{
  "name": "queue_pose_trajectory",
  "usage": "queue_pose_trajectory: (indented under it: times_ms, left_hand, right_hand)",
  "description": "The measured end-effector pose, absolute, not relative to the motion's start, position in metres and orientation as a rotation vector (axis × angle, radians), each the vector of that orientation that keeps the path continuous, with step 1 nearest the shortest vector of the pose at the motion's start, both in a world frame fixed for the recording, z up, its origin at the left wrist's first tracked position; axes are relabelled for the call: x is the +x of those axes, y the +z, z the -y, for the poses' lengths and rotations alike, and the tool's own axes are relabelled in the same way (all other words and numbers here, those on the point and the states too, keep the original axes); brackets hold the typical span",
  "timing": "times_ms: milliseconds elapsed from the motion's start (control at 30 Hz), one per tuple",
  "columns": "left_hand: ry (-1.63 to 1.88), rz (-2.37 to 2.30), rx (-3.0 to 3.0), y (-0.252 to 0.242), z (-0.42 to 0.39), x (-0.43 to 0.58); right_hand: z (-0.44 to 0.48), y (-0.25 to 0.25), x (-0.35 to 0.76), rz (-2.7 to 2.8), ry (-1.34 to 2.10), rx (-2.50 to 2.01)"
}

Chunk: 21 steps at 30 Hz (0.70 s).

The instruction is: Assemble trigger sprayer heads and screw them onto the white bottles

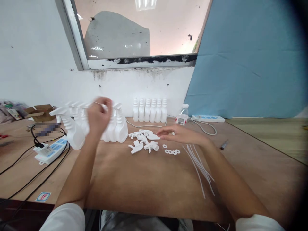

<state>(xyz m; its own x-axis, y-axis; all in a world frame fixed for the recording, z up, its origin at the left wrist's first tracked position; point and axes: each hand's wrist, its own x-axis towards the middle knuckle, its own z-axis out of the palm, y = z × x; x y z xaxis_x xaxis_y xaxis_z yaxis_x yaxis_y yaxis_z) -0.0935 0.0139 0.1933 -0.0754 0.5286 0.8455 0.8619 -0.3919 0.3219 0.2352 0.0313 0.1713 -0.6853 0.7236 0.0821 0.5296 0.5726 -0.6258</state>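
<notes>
My left hand point(98, 115) is raised at the white spray bottles point(120, 128) on the left, smeared by motion. Its fingers look curled, but I cannot tell whether anything is in them. My right hand point(179, 133) reaches in from the right with its fingers stretched out. Its fingertips are at the edge of a small pile of white trigger spray heads point(151, 146), and no grip on one shows. Just below that hand lie several white ring washers point(170, 152). Thin white tubes point(199, 166) lie beside my right forearm.
A row of white bottles without spray heads point(153, 112) stands by the wall. Near it are a clear plastic bottle point(183, 115) and a power strip point(208, 118). Another power strip point(54, 149) with black cables, a cardboard box point(40, 113) and a screwdriver point(224, 145) lie around.
</notes>
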Motion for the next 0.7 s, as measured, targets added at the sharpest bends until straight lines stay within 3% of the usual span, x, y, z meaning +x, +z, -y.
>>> queue_pose_trajectory:
  times_ms: [133,233,367,700]
  left_hand:
    - [-0.851,1.310,-2.574,0.107,-0.031,-0.038]
    - [-0.628,1.349,-2.639,0.051,-0.045,-0.029]
    - [-0.664,1.478,-2.612,0.019,-0.055,-0.037]
    - [-0.903,1.700,-2.667,0.004,-0.049,-0.042]
  right_hand:
    - [-0.062,0.121,0.257,2.560,0.669,-1.169]
    - [-0.076,0.084,0.276,2.408,0.497,-1.281]
    - [-0.081,0.050,0.286,2.358,0.417,-1.303]
    - [-0.078,0.021,0.269,2.388,0.362,-1.231]
